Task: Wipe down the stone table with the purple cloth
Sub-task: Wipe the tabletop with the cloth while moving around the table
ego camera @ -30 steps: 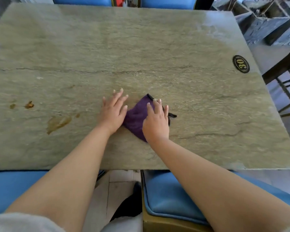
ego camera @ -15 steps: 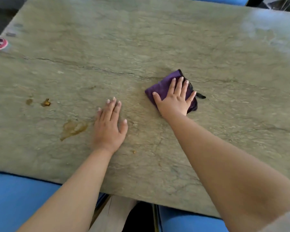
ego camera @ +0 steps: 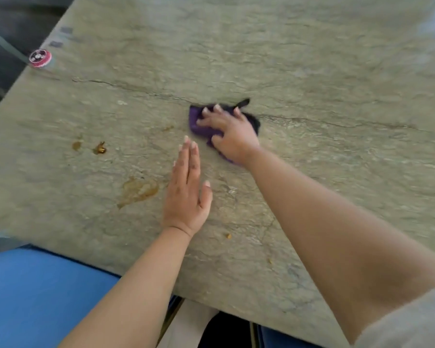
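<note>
The purple cloth lies bunched near the middle of the grey-green stone table, on a long dark crack. My right hand presses down on the cloth with fingers spread and pointing left, covering most of it; a black tag sticks out behind the hand. My left hand rests flat on the bare stone nearer to me, fingers straight and together, just short of the cloth.
A brown smeared stain lies just left of my left hand. Two smaller brown spots sit further left. A round red sticker marks the far left edge. Blue seat cushions show below the near edge.
My right hand has pushed the cloth away from me and then to the left along the crack. My left hand let go of the cloth and lies flat on the stone.
</note>
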Demonstrator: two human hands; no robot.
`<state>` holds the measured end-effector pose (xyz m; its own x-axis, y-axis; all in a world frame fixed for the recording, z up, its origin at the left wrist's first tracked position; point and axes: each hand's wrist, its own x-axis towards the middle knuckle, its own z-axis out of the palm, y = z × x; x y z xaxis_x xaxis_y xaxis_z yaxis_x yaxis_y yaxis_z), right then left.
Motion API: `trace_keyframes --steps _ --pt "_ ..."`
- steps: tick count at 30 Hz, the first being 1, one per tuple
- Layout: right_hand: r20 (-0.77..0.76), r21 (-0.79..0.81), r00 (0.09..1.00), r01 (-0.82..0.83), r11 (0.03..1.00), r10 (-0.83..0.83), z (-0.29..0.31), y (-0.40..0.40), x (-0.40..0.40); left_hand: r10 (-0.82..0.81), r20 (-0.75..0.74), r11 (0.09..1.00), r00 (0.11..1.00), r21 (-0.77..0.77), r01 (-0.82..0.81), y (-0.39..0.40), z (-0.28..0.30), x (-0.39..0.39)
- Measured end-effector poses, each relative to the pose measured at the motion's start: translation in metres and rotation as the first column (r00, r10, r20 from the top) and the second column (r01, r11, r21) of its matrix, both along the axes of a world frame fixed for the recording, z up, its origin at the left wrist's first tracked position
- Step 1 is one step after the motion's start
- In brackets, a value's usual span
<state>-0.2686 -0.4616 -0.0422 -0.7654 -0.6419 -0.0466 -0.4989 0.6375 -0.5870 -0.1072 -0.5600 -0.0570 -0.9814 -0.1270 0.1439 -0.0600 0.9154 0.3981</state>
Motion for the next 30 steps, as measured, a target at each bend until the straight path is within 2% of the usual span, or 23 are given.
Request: trace_keyframes --steps 3,8,12,16,21,26,30 --pt "0.125 -0.154 0.989 -0.06 0.986 0.08 0.003 0.031 0.068 -0.015 -0.047 0.994 0.999 0.105 0.019 -0.003 -0.001 -0.001" --pt "0.314 -0.192 0.942 -0.057 0.98 0.116 0.016 0.089 0.136 -0.043 0.022 0.999 0.999 0.004 0.043 -0.004 -0.003 -0.001" --pt "0.293 -0.189 0.953 0.133 0.973 -0.073 0.019 0.105 0.105 -0.051 0.064 0.993 0.997 -0.106 0.057 -0.003 -0.003 -0.001" --pt "0.241 -0.121 0.929 0.315 0.941 -0.28 0.013 0.095 0.073 -0.055 0.081 0.989 0.995 -0.133 0.066 -0.003 -0.003 -0.002" --pt "0.302 -0.171 0.906 0.357 0.919 -0.296 0.009 0.081 0.113 -0.07 0.094 0.99 0.993 -0.114 0.081 -0.003 -0.003 -0.001" --pt "0.45 -0.143 0.805 0.492 0.859 -0.387 0.029 0.067 0.187 -0.121 0.103 0.991 0.987 -0.048 0.127 -0.006 0.001 -0.001" --pt "0.573 -0.027 0.625 0.66 0.75 -0.529 0.046 0.063 0.23 -0.223 0.159 0.975 0.962 0.062 0.215 -0.007 0.008 0.003"
